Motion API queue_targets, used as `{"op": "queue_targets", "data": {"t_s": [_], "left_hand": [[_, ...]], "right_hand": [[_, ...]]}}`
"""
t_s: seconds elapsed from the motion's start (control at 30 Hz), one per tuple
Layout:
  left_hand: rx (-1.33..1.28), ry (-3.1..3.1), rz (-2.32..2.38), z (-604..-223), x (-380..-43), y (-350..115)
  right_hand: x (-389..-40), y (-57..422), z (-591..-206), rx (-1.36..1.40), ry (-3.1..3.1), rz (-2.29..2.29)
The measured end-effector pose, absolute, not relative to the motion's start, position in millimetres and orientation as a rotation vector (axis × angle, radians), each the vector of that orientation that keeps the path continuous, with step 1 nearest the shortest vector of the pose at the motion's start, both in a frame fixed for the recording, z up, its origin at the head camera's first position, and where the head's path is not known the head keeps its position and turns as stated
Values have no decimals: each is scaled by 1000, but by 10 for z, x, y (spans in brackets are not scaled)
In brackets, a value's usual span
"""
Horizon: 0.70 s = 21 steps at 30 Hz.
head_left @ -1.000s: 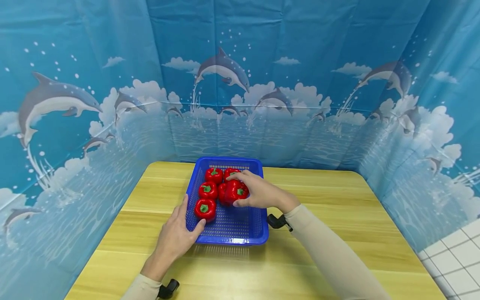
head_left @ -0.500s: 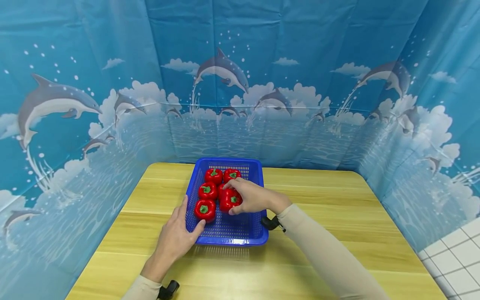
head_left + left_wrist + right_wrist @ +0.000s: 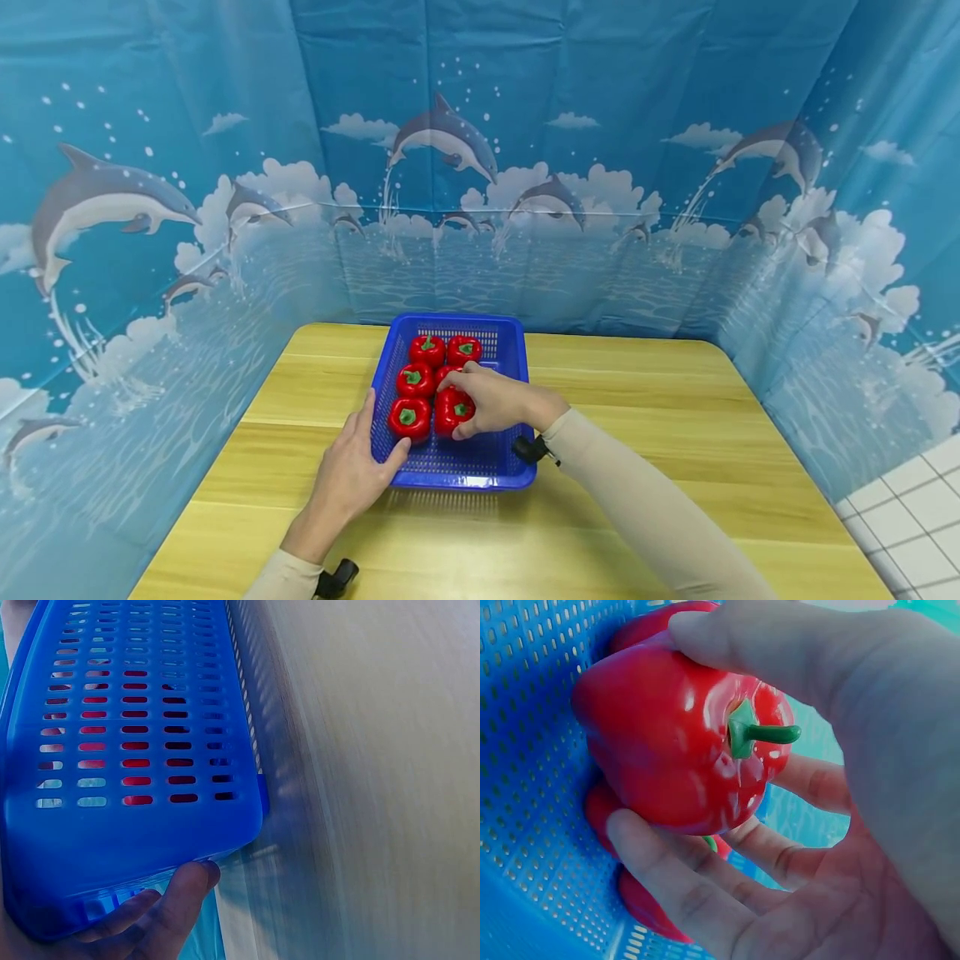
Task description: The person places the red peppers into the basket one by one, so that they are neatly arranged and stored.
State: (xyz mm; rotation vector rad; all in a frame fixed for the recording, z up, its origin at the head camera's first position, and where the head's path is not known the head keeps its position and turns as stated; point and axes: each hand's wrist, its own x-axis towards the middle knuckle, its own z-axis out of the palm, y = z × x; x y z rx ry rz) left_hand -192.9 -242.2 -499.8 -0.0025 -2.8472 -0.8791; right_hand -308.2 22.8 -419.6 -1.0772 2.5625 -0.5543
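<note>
A blue perforated plastic basket (image 3: 517, 454) stands on the table with several red bell peppers inside. My left hand (image 3: 348, 467) grips its left side near the front, thumb over the rim. In the left wrist view its fingers (image 3: 176, 904) curl round the end of the basket wall (image 3: 127, 836). My right hand (image 3: 495, 400) holds a glossy red bell pepper (image 3: 667, 739) with a green stem, thumb on one side and fingers on the other. That pepper is beside the front-left pepper (image 3: 409, 419). Behind it, another pepper (image 3: 447, 375) is partly hidden by my right hand.
Two peppers are at the back of the basket, one at left (image 3: 427, 351) and one at right (image 3: 465, 349). A left middle pepper (image 3: 415, 380) sits between rows. The wooden table (image 3: 637, 392) ends behind against a blue dolphin curtain (image 3: 600, 275).
My right hand has moved left and toward me with its bell pepper, bringing it beside the front-left one and uncovering the back-right pepper. My left hand has stayed on the basket.
</note>
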Motion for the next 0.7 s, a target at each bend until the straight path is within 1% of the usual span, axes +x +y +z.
{"op": "queue_targets", "data": {"t_s": [0.27,0.7], "left_hand": [[-4,-2849,-887,-5002,-1924,-2422],[-8,-2844,-884,-4983,-1921,-2414]], "right_hand": [[-3074,181,-4287,-1025,2611,-513],[-3063,146,-4321,-942,2647,-501]]}}
